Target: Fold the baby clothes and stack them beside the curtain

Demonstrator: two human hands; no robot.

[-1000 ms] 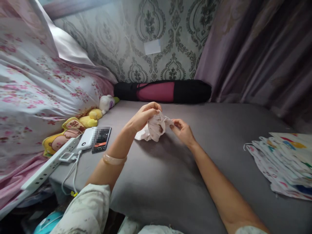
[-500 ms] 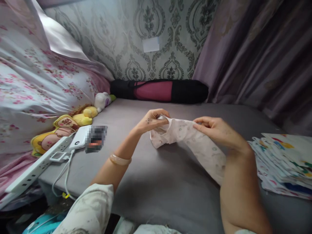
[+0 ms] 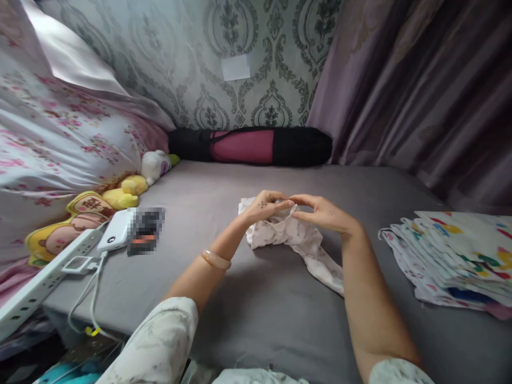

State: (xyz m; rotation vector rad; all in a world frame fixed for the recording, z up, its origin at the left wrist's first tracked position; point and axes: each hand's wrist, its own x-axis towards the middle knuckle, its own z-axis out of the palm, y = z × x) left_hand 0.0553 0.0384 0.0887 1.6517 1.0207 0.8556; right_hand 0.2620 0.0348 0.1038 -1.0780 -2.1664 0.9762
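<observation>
A pale, lightly printed piece of baby clothing [image 3: 284,232] lies bunched on the grey sheet, with one narrow limb trailing toward my right forearm. My left hand [image 3: 267,208] pinches its upper edge between thumb and fingers; some fingertips are hidden in the folds. Opposite it, my right hand [image 3: 330,213] has thumb and forefinger at the same edge, the fingertips close to those of the left. What part of the clothing this edge belongs to, I cannot tell.
A stack of folded printed cloths [image 3: 452,261] sits on the right. To the left are a white power bank [image 3: 116,229], a power strip [image 3: 52,277] with cables, and plush toys [image 3: 124,192]. A black and pink long bag [image 3: 244,146] lies along the wall.
My right hand has moved left along the clothing to meet my left hand at its edge. The cloth, stretched out before, has dropped and bunched up. The view has shifted slightly right.
</observation>
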